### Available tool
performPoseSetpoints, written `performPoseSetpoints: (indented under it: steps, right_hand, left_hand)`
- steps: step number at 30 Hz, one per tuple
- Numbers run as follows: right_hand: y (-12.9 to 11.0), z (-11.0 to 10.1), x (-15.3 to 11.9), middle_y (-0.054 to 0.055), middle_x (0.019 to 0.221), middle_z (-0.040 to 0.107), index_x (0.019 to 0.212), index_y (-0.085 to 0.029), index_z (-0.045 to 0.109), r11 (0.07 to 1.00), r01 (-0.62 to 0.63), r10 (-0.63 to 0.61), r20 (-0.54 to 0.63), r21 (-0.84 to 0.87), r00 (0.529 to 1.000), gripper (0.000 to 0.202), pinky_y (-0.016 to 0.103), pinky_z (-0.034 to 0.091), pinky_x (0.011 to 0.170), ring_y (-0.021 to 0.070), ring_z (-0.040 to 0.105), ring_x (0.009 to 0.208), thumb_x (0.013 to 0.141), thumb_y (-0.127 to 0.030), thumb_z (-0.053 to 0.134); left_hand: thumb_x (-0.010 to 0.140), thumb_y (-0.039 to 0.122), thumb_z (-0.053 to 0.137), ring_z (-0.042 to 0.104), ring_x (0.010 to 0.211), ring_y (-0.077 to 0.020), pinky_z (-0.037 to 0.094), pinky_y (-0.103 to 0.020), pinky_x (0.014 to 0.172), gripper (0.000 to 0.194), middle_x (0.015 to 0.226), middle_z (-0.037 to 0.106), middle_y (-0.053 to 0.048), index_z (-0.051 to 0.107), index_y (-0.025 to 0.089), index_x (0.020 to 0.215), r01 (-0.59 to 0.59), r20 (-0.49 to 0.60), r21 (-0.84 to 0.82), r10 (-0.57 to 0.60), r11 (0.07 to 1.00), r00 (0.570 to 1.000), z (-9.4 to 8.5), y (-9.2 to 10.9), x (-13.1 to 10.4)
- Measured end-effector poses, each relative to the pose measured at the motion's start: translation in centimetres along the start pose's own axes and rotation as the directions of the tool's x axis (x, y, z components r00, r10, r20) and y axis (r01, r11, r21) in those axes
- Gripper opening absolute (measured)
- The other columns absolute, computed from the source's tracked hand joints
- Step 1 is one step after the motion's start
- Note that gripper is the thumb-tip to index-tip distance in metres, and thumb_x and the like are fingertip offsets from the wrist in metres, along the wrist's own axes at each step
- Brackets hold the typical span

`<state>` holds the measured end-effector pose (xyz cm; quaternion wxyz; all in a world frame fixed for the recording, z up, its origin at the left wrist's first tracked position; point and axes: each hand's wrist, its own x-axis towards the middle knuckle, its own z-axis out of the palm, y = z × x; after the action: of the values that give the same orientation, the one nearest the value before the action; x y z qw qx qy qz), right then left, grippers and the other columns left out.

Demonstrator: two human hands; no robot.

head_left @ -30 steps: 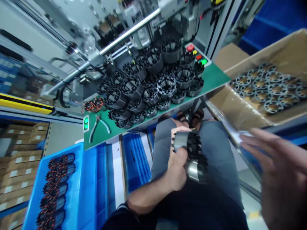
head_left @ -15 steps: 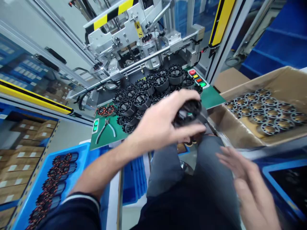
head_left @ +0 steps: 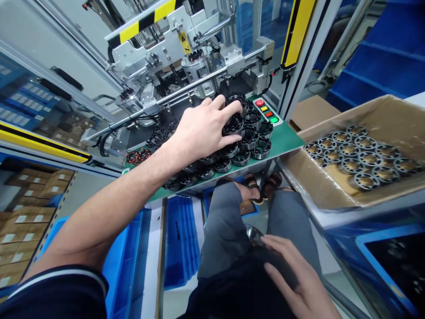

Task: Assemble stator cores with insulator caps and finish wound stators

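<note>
Well, from the head view, the person's left hand (head_left: 207,128) is stretched out over a pile of dark slotted rings (head_left: 249,137) on the green worktop (head_left: 288,138). Thumb and fingers stand apart about one ring (head_left: 233,128) up in the pile, the thumb on its near side and the fingers on its far side; from here I can't tell whether they grip it. The right hand (head_left: 299,277) is down by the lap, thumb apart from the fingers, near a shiny rounded metal thing (head_left: 254,235) I can't make out.

Just beyond the pile stands the machine (head_left: 197,73), and at the worktop's right end sits a panel of coloured buttons (head_left: 268,111). Copper-wound parts (head_left: 138,156) lie at the left end, partly behind the forearm. Off to the right, an open cardboard box (head_left: 392,122) holds pale-rimmed rings (head_left: 360,157) standing close together.
</note>
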<state>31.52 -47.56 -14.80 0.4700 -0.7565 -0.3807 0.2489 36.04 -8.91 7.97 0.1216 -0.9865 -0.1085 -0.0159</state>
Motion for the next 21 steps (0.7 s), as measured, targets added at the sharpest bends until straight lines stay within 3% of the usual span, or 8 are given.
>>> performPoseSetpoints:
  steps: [4, 7, 11, 13, 16, 18, 21]
  right_hand:
    - [-0.2, 0.0, 0.5, 0.006, 0.162, 0.081, 0.159, -0.044, 0.078, 1.000, 0.016, -0.015, 0.039, -0.015, 0.999, 0.041, 0.027, 0.070, 0.117, 0.0246, 0.086, 0.144, 0.119, -0.047, 0.072]
    - [-1.0, -0.2, 0.8, 0.005, 0.162, 0.081, 0.161, -0.048, 0.076, 0.999, 0.035, -0.033, 0.105, -0.016, 0.994, 0.043, 0.034, 0.072, 0.119, 0.0281, 0.086, 0.145, 0.118, -0.048, 0.072]
    - [-1.6, -3.0, 0.8, 0.004, 0.162, 0.082, 0.163, -0.052, 0.075, 0.998, 0.015, -0.002, 0.209, -0.058, 0.978, 0.047, 0.039, 0.075, 0.118, 0.0311, 0.087, 0.143, 0.116, -0.049, 0.075]
    - [-1.8, -6.1, 0.6, 0.004, 0.158, 0.084, 0.162, -0.049, 0.076, 0.994, -0.016, 0.036, 0.175, -0.112, 0.984, 0.044, 0.038, 0.073, 0.121, 0.0283, 0.087, 0.142, 0.117, -0.049, 0.074]
    - [-2.8, -12.7, -0.4, 0.004, 0.155, 0.085, 0.162, -0.046, 0.076, 0.969, -0.063, 0.082, 0.069, -0.240, 0.994, 0.044, 0.037, 0.072, 0.123, 0.0262, 0.087, 0.141, 0.118, -0.050, 0.077]
    - [-4.3, -17.7, -1.6, 0.004, 0.154, 0.085, 0.162, -0.046, 0.076, 0.937, -0.091, 0.097, -0.001, -0.337, 0.995, 0.045, 0.037, 0.074, 0.118, 0.0267, 0.088, 0.137, 0.117, -0.050, 0.078]
    - [-7.3, -24.7, -3.7, 0.005, 0.149, 0.087, 0.159, -0.045, 0.078, 0.858, -0.127, 0.077, -0.120, -0.498, 0.990, 0.043, 0.039, 0.077, 0.105, 0.0296, 0.090, 0.126, 0.116, -0.048, 0.080]
  left_hand:
    - [0.114, 0.070, 0.075, 0.065, 0.151, -0.0498, 0.063, -0.055, 0.107, 0.067, 0.163, 0.068, -0.023, 0.067, 0.033, 0.169, 0.016, -0.049, 0.032, -0.014, 0.999, 0.999, 1.0, -0.9, 0.2]
    - [0.115, 0.080, 0.066, 0.063, 0.153, -0.0493, 0.061, -0.056, 0.113, 0.074, 0.164, 0.067, -0.023, 0.067, 0.032, 0.172, 0.004, -0.066, 0.010, -0.004, 1.000, 0.998, 1.2, -1.6, -0.4]
    - [0.116, 0.075, 0.067, 0.065, 0.150, -0.0481, 0.058, -0.062, 0.125, 0.074, 0.157, 0.068, -0.019, 0.066, 0.027, 0.172, 0.022, -0.201, -0.075, -0.037, 0.997, 0.979, 0.3, -0.5, -2.9]
    - [0.117, 0.067, 0.069, 0.068, 0.144, -0.0459, 0.060, -0.062, 0.123, 0.065, 0.151, 0.070, -0.019, 0.068, 0.026, 0.168, -0.009, -0.313, -0.137, -0.035, 0.990, 0.949, 0.2, 1.5, -4.4]
    - [0.117, 0.059, 0.072, 0.072, 0.126, -0.0404, 0.068, -0.058, 0.105, 0.052, 0.138, 0.073, -0.017, 0.072, 0.027, 0.159, -0.212, -0.385, -0.262, 0.099, 0.941, 0.918, 1.2, 6.2, -5.2]
    - [0.117, 0.053, 0.074, 0.073, 0.122, -0.0379, 0.070, -0.055, 0.099, 0.045, 0.133, 0.075, -0.016, 0.074, 0.026, 0.152, -0.351, -0.374, -0.369, 0.208, 0.860, 0.904, 2.5, 10.5, -3.9]
    - [0.116, 0.049, 0.076, 0.072, 0.132, -0.0368, 0.070, -0.053, 0.108, 0.042, 0.136, 0.079, -0.013, 0.075, 0.025, 0.151, -0.442, -0.278, -0.513, 0.345, 0.736, 0.897, 4.2, 17.3, 0.9]
